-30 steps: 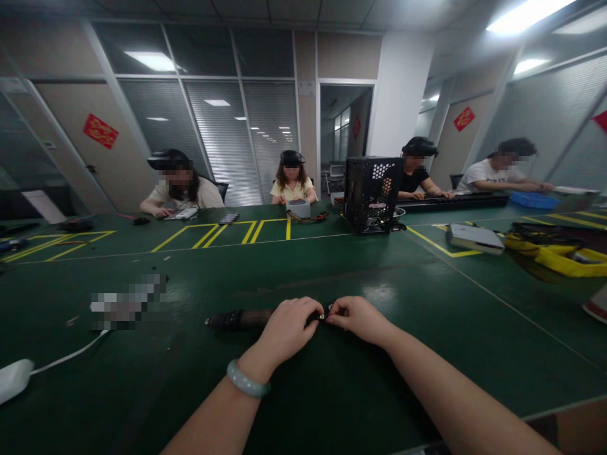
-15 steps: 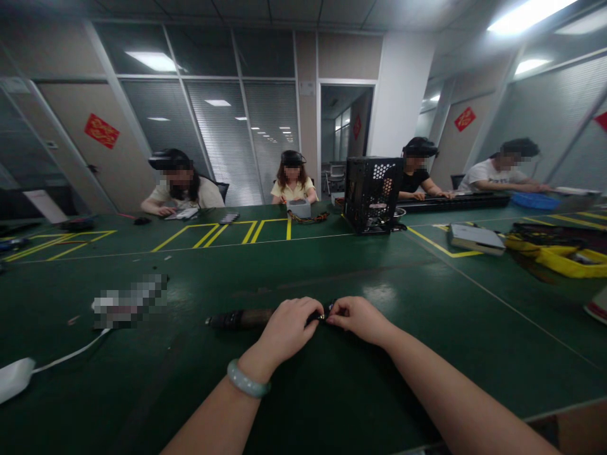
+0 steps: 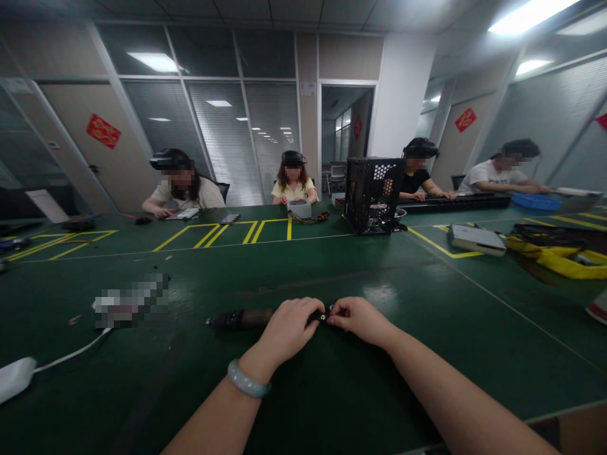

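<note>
A dark, slim electric screwdriver (image 3: 244,319) lies on the green table, its narrow tip pointing left. My left hand (image 3: 290,328) is closed round its right-hand end, thumb and fingers curled together, and covers much of that part. Close beside it, my right hand (image 3: 358,321) pinches at the same end, fingertips pressed together. Between the two sets of fingertips shows a small black part (image 3: 323,316) with a bright speck. What exactly the right fingers hold is too small and hidden to make out.
A phone-like blurred object (image 3: 130,303) with a white cable leads to a white adapter (image 3: 16,379) on the left. Ahead stands a black computer case (image 3: 372,196). At right are a silver drive (image 3: 477,239) and a yellow tray (image 3: 573,262). Several people work across the table.
Both hands stay in the same place at the screwdriver's end, with only a slight shift of the fingertips and of the view.
</note>
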A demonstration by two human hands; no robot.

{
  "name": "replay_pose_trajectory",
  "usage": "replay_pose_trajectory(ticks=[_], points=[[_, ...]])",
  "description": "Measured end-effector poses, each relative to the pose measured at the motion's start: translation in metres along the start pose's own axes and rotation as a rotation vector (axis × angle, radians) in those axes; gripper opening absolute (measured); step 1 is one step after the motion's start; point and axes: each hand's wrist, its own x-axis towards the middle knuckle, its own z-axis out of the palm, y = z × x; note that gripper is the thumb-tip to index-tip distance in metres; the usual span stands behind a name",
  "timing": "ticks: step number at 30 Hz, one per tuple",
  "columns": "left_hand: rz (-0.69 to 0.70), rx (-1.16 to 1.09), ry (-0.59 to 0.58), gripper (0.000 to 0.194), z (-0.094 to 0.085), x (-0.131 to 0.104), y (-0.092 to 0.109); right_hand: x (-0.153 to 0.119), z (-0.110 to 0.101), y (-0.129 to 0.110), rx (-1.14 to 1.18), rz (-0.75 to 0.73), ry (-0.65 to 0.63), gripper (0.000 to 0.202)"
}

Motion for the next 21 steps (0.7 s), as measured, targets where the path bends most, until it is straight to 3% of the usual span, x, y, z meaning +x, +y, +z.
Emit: replay_pose_trajectory(ticks=[21], points=[[0.02,-0.007,0.037,0.021,0.0027,0.0007,-0.0029,0.0006,0.0013,0.003,0.003,0.002,-0.001,0.019]])
